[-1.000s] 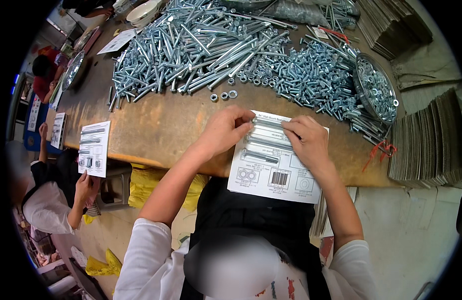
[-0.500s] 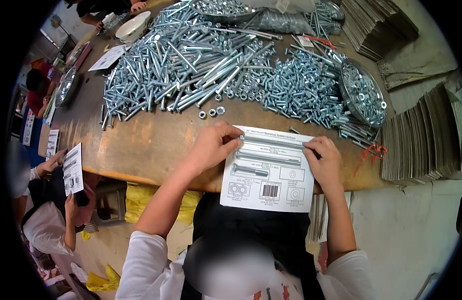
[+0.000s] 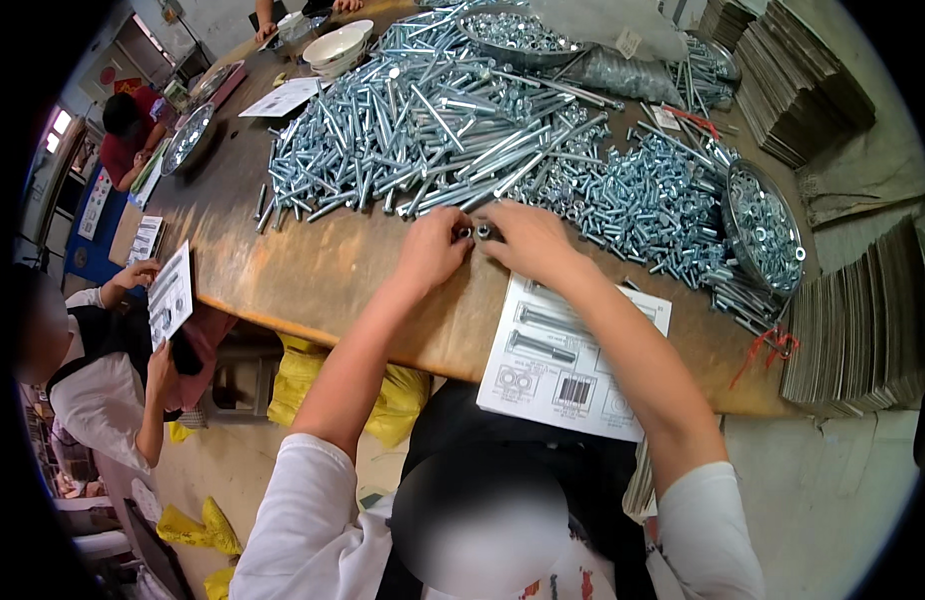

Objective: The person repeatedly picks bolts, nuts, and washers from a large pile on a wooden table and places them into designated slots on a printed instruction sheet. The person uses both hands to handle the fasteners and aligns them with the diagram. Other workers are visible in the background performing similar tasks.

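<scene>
My left hand (image 3: 436, 252) is at the near edge of the bolt heap, its fingers closed on a small metal nut (image 3: 465, 233). Facing it, my right hand (image 3: 531, 243) has its fingertips closed on another metal nut (image 3: 484, 231). The two nuts are close together, just above or on the tabletop. A stack of printed card sheets (image 3: 543, 408), with screw pictures in it, lies at the table's front edge, partly covered by my right forearm. Beyond my hands spreads a large heap of long silver bolts (image 3: 413, 130).
Shorter screws (image 3: 648, 200) are piled on the right beside a metal dish (image 3: 735, 225) of hardware. Stacked cardboard (image 3: 858, 310) stands at the right edge. White bowls (image 3: 338, 48) are at the back. On the left, a person (image 3: 103, 370) holds a printed sheet (image 3: 170, 292).
Both hands have let go of the printed sheet and moved forward to the nuts. The sheet now lies at the table edge. The view has shifted, so the table appears farther right.
</scene>
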